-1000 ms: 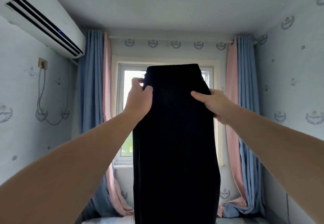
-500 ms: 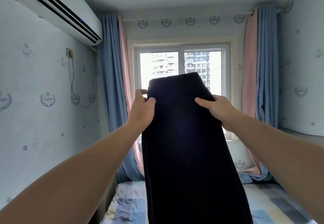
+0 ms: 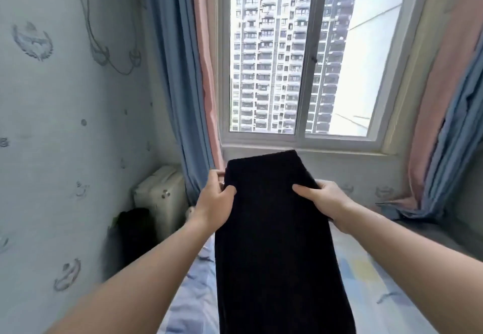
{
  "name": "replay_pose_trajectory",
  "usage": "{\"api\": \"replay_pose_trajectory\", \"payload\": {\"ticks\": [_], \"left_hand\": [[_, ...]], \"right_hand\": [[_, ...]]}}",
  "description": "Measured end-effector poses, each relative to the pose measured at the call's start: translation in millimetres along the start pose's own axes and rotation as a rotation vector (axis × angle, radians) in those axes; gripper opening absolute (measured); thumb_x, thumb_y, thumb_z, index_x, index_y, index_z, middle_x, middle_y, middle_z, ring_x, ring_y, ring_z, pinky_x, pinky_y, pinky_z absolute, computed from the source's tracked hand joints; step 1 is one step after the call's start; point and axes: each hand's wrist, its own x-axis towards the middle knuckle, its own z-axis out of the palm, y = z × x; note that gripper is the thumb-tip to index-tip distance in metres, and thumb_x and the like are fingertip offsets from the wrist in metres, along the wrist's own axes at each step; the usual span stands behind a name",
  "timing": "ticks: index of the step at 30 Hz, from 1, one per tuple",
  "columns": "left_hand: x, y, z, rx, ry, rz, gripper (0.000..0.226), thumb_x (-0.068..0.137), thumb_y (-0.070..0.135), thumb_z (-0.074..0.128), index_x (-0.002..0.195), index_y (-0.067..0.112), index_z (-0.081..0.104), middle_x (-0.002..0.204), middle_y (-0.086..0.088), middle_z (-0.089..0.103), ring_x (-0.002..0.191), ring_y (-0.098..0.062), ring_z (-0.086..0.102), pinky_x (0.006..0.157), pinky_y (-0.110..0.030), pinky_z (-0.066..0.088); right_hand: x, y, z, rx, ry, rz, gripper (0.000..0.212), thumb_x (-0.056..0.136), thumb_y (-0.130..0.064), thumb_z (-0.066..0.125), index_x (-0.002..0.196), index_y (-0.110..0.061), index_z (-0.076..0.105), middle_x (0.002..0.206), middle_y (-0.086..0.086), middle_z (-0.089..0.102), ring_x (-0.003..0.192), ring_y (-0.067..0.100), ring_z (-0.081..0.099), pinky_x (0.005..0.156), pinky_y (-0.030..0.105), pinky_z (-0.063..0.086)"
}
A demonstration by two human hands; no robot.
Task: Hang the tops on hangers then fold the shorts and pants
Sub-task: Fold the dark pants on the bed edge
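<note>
Thumb and fingers (image 3: 303,189) of the right hand (image 3: 324,200) and the left hand (image 3: 213,204) still pinch the top corners of the dark pants (image 3: 274,250), now lowered from before the window (image 3: 300,59) to hang over the bed (image 3: 379,281).

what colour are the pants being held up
Black pants, plain with no visible pattern; head view.

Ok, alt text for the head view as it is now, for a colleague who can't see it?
Two hands hold up long black pants by the top edge, the left hand gripping its left side and the right hand its right. They hang over a bed with a pale patterned sheet, before a window with blue and pink curtains.
</note>
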Motion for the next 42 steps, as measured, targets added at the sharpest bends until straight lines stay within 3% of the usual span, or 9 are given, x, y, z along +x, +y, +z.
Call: {"api": "replay_pose_trajectory", "payload": {"ticks": [3, 11, 16, 19, 21, 24, 29, 36, 42], "left_hand": [[50, -116, 0, 0.026, -0.013, -0.158, 0.021, 0.085, 0.026, 0.050, 0.103, 0.037, 0.051, 0.082, 0.004, 0.071, 0.081, -0.023, 0.071, 0.079, -0.054, 0.058], [152, -402, 28, 0.122, -0.007, -0.329, 0.025, 0.097, 0.018, 0.049, 0.119, 0.030, 0.046, 0.102, 0.002, 0.065, 0.094, -0.023, 0.065, 0.088, -0.056, 0.054], [205, -537, 45, 0.192, 0.088, -0.411, 0.020, 0.103, 0.028, 0.043, 0.123, 0.024, 0.044, 0.113, 0.001, 0.062, 0.092, -0.017, 0.060, 0.089, -0.047, 0.052], [208, -595, 51, 0.339, 0.083, -0.515, 0.049, 0.104, 0.046, 0.035, 0.148, 0.024, 0.031, 0.141, -0.003, 0.051, 0.119, -0.027, 0.052, 0.099, -0.046, 0.044], [183, -626, 57, 0.470, 0.027, -0.575, 0.058, 0.103, 0.051, 0.034, 0.154, 0.026, 0.024, 0.155, -0.003, 0.038, 0.140, -0.031, 0.034, 0.112, -0.049, 0.033], [120, -654, 71, 0.507, -0.083, -0.588, 0.058, 0.103, 0.048, 0.037, 0.155, 0.025, 0.027, 0.162, 0.002, 0.029, 0.147, -0.028, 0.023, 0.118, -0.046, 0.025], [23, -655, 92, 0.464, -0.148, -0.547, 0.057, 0.102, 0.048, 0.038, 0.155, 0.031, 0.028, 0.165, 0.009, 0.019, 0.150, -0.008, 0.006, 0.123, -0.039, 0.014], [-135, -608, 115, 0.436, -0.236, -0.608, 0.055, 0.101, 0.046, 0.044, 0.153, 0.034, 0.032, 0.163, 0.015, 0.020, 0.149, -0.002, 0.004, 0.123, -0.034, 0.013], [-268, -576, 142, 0.451, -0.223, -0.752, 0.056, 0.098, 0.051, 0.042, 0.151, 0.033, 0.037, 0.160, 0.013, 0.028, 0.149, -0.008, 0.014, 0.118, -0.028, 0.014]], "right_hand": [[71, 82, 64, -0.101, -0.031, 0.132, 0.017, 0.091, -0.029, 0.073, 0.104, -0.019, 0.075, 0.094, -0.001, 0.078, 0.085, 0.019, 0.075, 0.080, 0.034, 0.060], [227, 309, 207, -0.204, -0.009, 0.285, 0.010, 0.099, -0.030, 0.062, 0.095, -0.023, 0.067, 0.098, 0.002, 0.073, 0.085, 0.017, 0.069, 0.066, 0.028, 0.053], [317, 423, 276, -0.301, 0.059, 0.262, 0.029, 0.098, -0.041, 0.059, 0.100, -0.012, 0.063, 0.099, 0.011, 0.069, 0.094, 0.031, 0.067, 0.088, 0.047, 0.055], [340, 471, 307, -0.330, 0.134, 0.316, 0.029, 0.101, -0.038, 0.053, 0.118, -0.014, 0.053, 0.117, 0.008, 0.062, 0.108, 0.029, 0.059, 0.090, 0.038, 0.046], [328, 503, 321, -0.347, 0.106, 0.410, 0.047, 0.102, -0.039, 0.049, 0.142, -0.016, 0.041, 0.136, 0.008, 0.053, 0.123, 0.030, 0.052, 0.095, 0.036, 0.040], [270, 543, 329, -0.329, -0.026, 0.489, 0.058, 0.104, -0.040, 0.046, 0.154, -0.018, 0.028, 0.154, 0.005, 0.040, 0.139, 0.027, 0.040, 0.112, 0.037, 0.033], [180, 567, 313, -0.434, -0.208, 0.423, 0.062, 0.104, -0.042, 0.044, 0.159, -0.027, 0.020, 0.163, -0.011, 0.026, 0.150, 0.011, 0.022, 0.123, 0.038, 0.021], [66, 575, 270, -0.504, -0.351, 0.526, 0.062, 0.104, -0.046, 0.042, 0.159, -0.032, 0.017, 0.165, -0.012, 0.020, 0.152, 0.008, 0.016, 0.123, 0.042, 0.019], [-25, 593, 232, -0.404, -0.367, 0.648, 0.059, 0.105, -0.042, 0.043, 0.159, -0.027, 0.022, 0.163, -0.009, 0.025, 0.150, 0.009, 0.020, 0.115, 0.026, 0.019]]}}
